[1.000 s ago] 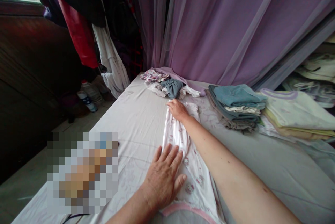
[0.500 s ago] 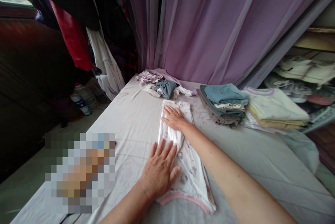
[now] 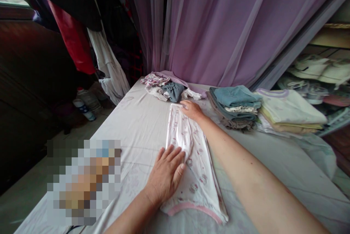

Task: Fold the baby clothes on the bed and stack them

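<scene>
Although a pixelated patch (image 3: 83,183) hides part of the pale bedsheet (image 3: 131,142) near its left edge, a purple curtain (image 3: 218,26) shows beyond. Your white, pink-hemmed folded garment (image 3: 195,175) lies mid-sheet, its long axis running near-to-far, slightly tilted. Your left hand (image 3: 165,173) presses flat on it, fingers spread; your right hand (image 3: 192,110) rests open at its far end, gripping nothing.

Bare skin is shown along the left forearm (image 3: 128,214) and the right forearm (image 3: 259,179), both running out of view at the lower frame edge. Fine creases are seen across the back of the left hand (image 3: 165,175), short nails are shown on its fingers (image 3: 175,155), and small dark specks are visible on the right forearm.
</scene>
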